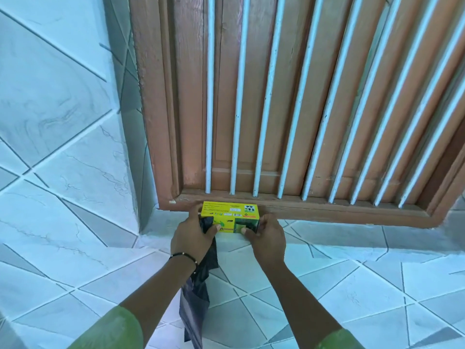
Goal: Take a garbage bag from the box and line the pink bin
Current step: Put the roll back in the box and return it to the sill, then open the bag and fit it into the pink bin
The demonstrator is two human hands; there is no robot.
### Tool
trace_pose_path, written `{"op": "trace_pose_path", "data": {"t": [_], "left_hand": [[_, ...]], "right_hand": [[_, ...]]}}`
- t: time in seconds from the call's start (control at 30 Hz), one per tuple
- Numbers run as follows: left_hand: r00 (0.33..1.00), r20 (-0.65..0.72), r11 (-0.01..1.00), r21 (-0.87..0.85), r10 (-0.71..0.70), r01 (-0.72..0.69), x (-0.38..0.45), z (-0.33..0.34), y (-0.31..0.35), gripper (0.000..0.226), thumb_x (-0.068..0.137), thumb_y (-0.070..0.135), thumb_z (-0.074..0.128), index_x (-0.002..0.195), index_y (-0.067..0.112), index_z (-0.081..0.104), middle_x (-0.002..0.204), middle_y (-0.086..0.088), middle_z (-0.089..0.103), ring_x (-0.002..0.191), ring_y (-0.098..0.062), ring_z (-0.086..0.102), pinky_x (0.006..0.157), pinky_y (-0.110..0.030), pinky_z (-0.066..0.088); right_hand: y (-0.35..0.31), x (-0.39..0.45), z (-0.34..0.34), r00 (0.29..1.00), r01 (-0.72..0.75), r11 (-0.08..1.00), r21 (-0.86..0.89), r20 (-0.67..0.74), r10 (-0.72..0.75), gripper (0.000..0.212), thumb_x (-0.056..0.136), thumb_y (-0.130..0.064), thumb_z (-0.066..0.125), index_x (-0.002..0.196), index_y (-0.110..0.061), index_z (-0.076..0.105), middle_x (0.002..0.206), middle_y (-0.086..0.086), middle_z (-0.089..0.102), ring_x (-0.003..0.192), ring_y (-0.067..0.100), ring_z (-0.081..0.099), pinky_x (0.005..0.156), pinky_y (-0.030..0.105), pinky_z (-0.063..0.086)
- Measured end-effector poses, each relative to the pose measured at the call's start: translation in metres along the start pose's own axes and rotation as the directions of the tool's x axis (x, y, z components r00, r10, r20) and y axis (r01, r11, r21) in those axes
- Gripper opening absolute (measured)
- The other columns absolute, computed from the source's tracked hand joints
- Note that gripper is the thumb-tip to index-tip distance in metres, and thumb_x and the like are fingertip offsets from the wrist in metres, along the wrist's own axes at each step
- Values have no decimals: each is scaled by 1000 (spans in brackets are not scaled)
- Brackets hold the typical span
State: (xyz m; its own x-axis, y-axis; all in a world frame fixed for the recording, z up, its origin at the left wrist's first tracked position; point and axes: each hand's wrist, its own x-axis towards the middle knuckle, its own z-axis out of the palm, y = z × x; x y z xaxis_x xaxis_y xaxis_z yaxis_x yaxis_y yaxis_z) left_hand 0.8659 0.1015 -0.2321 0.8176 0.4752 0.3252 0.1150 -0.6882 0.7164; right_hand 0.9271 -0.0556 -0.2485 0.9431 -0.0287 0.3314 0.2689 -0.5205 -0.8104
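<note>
Dark garbage bag (pixel 195 293) dangles; both hands grip box (pixel 230 214).

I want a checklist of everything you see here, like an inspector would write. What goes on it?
Surface: tiled ledge under the window, pale tiles with dark grout.
Job's things: yellow garbage bag box on the ledge by the wooden window frame; dark garbage bag hanging below the left hand. Pink bin not in view.
Clutter: nothing seen.
Grips: left hand holds the box's left end and the bag; right hand holds the box's right end.
Cables: nothing seen.
Surroundings: brown shutters behind white bars, tiled wall, black bracelet on the left wrist.
</note>
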Motion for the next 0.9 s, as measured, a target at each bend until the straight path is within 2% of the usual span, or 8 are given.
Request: {"op": "trace_pose_path", "data": {"t": [0.27,0.37,0.43,0.53,0.6,0.7,0.77,0.9], "left_hand": [[1000,-15,1000,11,16,-16,-1,5,5,67,82,39,61,139,22,29,120,-10,61,105,-33,60,77,-38,50],[998,-53,999,-31,17,-19,-15,2,6,71,82,40,60,141,18,25,136,-7,45,118,-28,53,86,-40,49],[997,-83,996,-85,1,-8,-29,0,5,68,85,37,57,141,14,26,138,-6,44,121,-26,50,91,-39,46],[995,-91,982,-189,-41,23,-50,-5,5,53,90,28,51,138,14,32,132,-4,54,118,-27,53,93,-33,43],[995,-69,965,-255,-77,57,-64,-8,8,46,92,24,48,136,15,36,122,-2,60,112,-28,57,86,-28,42],[994,-31,924,-371,-108,89,-84,-14,14,41,92,28,49,131,19,42,94,8,61,90,-18,60,68,-19,39],[994,9,907,-408,-111,105,-95,-17,15,40,91,32,51,129,21,44,86,8,61,79,-8,57,63,-14,39],[981,118,823,-534,-154,194,-112,-29,14,49,87,40,55,130,24,40,113,-5,63,94,-15,61,81,-23,49]], "right_hand": [[-2,-7,7,991,64,992,-109,-113,-76,37,70,-27,76,78,-18,41,80,1,53,80,21,47,63,29,32],[1,-12,-2,997,45,996,81,-61,-40,36,67,-19,78,79,-17,44,80,1,53,77,23,50,62,27,36],[4,-29,-13,999,18,961,275,-35,-8,32,70,-16,77,85,-15,49,86,3,55,78,22,52,62,14,38],[11,-74,-23,982,-123,947,296,175,73,36,77,-28,73,105,-18,53,106,0,55,95,16,54,65,5,41],[8,-108,-25,892,-242,949,202,431,136,49,76,-45,68,115,-23,50,114,-7,53,102,10,53,70,7,43],[-7,-144,-27,752,-313,925,215,651,104,51,65,-64,59,105,-32,52,93,-23,55,83,-12,55,62,-1,40],[-11,-157,-28,782,-265,939,217,619,78,32,74,-43,69,102,-36,54,89,-31,54,76,-19,54,58,-3,39],[-14,-164,-34,934,-136,972,189,353,62,12,77,-21,72,75,-28,62,72,-18,66,69,3,63,58,11,44]]}}
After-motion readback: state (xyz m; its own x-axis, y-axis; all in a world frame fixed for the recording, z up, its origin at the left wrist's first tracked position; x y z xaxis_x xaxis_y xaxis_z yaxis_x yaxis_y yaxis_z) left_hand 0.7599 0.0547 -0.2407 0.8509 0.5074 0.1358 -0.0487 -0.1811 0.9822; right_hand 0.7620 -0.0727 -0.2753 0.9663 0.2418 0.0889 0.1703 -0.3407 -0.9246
